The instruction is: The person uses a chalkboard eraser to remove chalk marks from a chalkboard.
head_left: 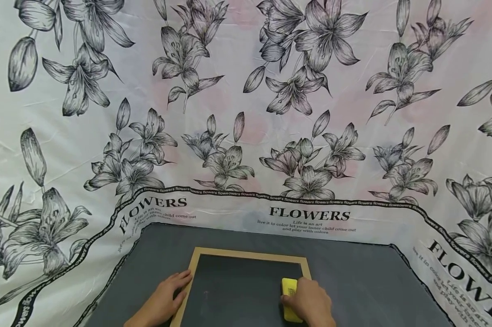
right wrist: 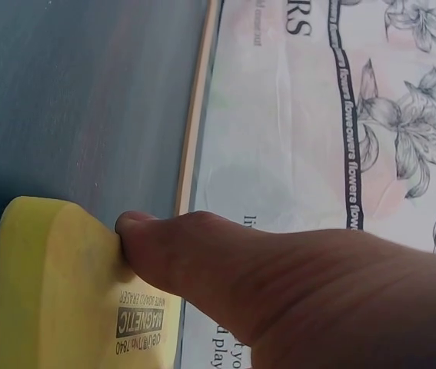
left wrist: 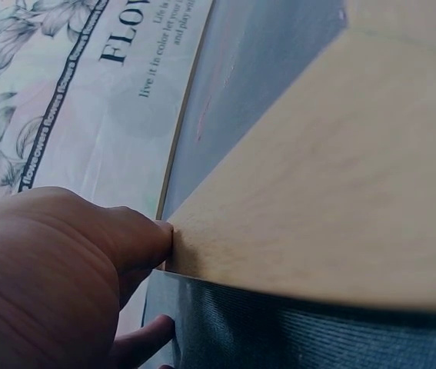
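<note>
A small blackboard [head_left: 233,290] with a light wooden frame [head_left: 250,255] lies flat on the dark grey surface in the head view. My left hand [head_left: 163,297] rests against the left side of this frame, fingertips touching its edge. Seen from the left wrist, the tip of a digit presses at the wood [left wrist: 317,177]. My right hand [head_left: 312,303] grips a yellow whiteboard eraser [right wrist: 56,284] over the board's right part. The thumb lies along the eraser's near side, where printed lettering reads "MAGNETIC". The eraser's underside and the other right fingers are hidden.
Dark grey tabletop [head_left: 364,281] extends around the board. A white cloth [head_left: 229,213] printed with black lilies and "FLOWERS" lettering rises behind it and along both sides.
</note>
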A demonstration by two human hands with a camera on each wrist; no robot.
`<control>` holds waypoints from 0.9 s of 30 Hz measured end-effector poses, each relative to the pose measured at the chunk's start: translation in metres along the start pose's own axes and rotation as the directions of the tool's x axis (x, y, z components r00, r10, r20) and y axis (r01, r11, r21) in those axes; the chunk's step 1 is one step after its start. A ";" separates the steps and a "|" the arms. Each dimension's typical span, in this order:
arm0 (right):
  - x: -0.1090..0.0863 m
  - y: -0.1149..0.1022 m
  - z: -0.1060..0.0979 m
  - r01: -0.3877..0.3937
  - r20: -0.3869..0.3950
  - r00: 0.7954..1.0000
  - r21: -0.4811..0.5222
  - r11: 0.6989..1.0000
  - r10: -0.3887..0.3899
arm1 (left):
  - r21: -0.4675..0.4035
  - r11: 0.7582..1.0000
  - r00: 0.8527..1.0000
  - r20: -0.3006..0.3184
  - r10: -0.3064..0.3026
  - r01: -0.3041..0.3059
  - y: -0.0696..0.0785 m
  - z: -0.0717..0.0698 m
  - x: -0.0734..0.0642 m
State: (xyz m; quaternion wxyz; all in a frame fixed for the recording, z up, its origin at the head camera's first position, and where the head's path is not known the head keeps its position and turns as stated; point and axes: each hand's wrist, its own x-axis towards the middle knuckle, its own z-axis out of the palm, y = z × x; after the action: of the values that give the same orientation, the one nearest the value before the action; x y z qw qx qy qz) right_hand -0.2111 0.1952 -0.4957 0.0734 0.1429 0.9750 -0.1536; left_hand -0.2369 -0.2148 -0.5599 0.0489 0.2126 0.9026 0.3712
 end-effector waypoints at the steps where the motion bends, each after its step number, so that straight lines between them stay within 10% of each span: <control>1: -0.001 -0.001 -0.001 0.005 -0.004 1.000 0.001 1.000 -0.005 | -0.002 1.000 1.000 -0.003 0.003 -0.003 0.000 0.000 0.000; 27: -0.012 -0.036 0.018 0.122 -0.067 0.990 -0.048 0.991 -0.125 | 0.012 0.999 1.000 0.004 -0.031 0.031 0.001 0.000 0.003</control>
State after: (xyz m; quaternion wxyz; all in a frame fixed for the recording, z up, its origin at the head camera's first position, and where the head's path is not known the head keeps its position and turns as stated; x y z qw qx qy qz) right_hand -0.2087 0.1535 -0.5008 0.0327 0.0860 0.9871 -0.1312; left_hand -0.2396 -0.2128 -0.5591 0.0555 0.1996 0.9079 0.3643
